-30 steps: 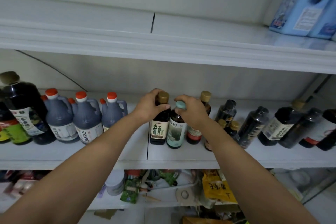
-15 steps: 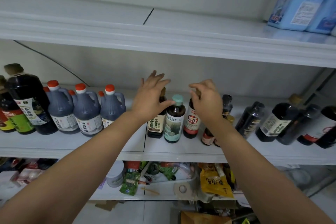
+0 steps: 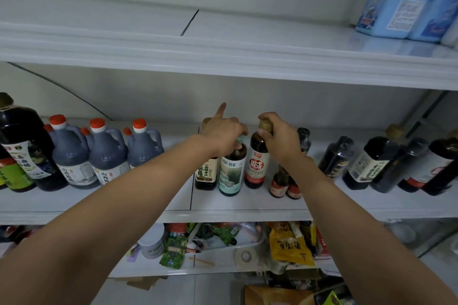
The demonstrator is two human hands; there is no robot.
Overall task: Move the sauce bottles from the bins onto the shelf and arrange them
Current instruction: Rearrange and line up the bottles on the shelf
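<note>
The left hand (image 3: 223,134) covers the cap and neck of the pale-labelled bottle (image 3: 230,173). It also hides most of the brown-labelled bottle (image 3: 205,176) behind, leaving only a gold top and part of the label in view. The right hand (image 3: 280,137) wraps the neck of the red-labelled bottle (image 3: 257,163), and its forearm hides the tops of two small bottles (image 3: 278,184). A slim dark bottle (image 3: 304,136) behind that hand shows only in part. The lime-labelled bottle (image 3: 13,177) is cut off by the left edge, a red-banded dark bottle (image 3: 443,168) by the right edge, and the blue jugs (image 3: 406,0) by the top corner. The print on the yellow packet (image 3: 290,247) on the lower shelf is blurred and unreadable.
</note>
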